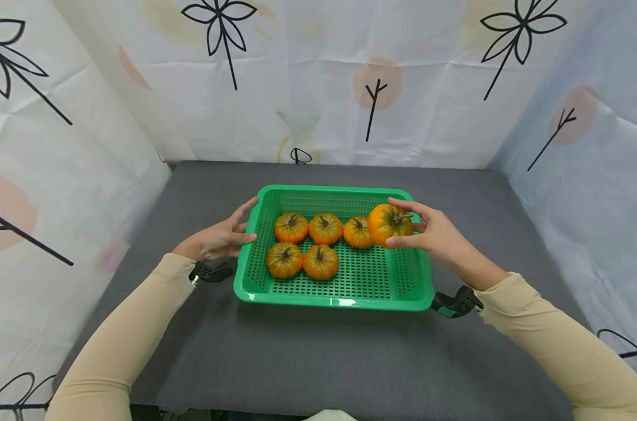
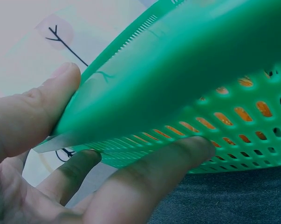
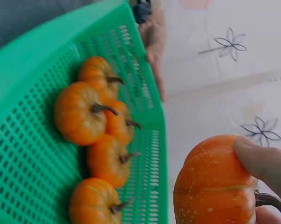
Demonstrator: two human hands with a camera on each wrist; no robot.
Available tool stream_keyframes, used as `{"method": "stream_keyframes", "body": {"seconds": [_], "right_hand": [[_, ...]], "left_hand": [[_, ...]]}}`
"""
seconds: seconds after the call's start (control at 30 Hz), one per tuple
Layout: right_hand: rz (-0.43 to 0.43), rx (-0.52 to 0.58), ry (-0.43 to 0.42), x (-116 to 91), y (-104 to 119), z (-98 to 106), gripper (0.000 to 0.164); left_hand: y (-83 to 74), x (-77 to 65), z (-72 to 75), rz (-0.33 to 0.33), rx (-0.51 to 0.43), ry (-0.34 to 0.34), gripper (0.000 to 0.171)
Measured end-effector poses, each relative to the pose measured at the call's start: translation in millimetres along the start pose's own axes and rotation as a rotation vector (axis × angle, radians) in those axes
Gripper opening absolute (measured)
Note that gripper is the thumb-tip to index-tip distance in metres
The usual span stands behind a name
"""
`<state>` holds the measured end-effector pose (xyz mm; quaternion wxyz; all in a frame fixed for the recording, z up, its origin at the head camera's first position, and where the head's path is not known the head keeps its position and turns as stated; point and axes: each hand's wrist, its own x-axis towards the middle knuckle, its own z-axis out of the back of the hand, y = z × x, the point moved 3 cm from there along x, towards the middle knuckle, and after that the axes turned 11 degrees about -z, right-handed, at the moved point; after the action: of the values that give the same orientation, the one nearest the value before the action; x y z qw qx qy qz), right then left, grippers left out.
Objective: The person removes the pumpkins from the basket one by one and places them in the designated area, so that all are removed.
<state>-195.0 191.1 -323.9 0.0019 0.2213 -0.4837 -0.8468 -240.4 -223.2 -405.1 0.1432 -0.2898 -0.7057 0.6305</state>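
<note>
A green perforated plastic basket (image 1: 333, 302) stands in front of me, with several small orange pumpkins (image 1: 320, 262) grouped in its left and middle parts. My left hand (image 1: 218, 238) grips the basket's left side; in the left wrist view the thumb lies at the rim and the fingertips (image 2: 198, 147) are against the slotted outer wall. Over the basket's right end, my right hand (image 1: 439, 235) holds another pumpkin (image 1: 385, 225) between thumb and fingers. The right wrist view shows this held pumpkin (image 3: 215, 186) close up, its dark stem pointing outward.
The basket is on a grey table (image 1: 318, 356). White cloth walls (image 1: 318, 88) printed with leaves and twigs rise behind the table and on both sides. Each wrist carries a dark camera mount (image 1: 457, 302).
</note>
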Motion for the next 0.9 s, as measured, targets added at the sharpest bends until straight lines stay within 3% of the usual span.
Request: {"method": "stream_keyframes", "body": {"seconds": [0.5,0.9], "right_hand": [[0.044,0.078,-0.2,-10,-9,39,0.078],[0.03,0.162,-0.364,-6,-35,65,0.079]], "left_hand": [[1.0,1.3,0.4,0.005,-0.002,-0.004,0.096],[1.6,0.8,1.3,0.003,-0.015,-0.006,0.096]]}}
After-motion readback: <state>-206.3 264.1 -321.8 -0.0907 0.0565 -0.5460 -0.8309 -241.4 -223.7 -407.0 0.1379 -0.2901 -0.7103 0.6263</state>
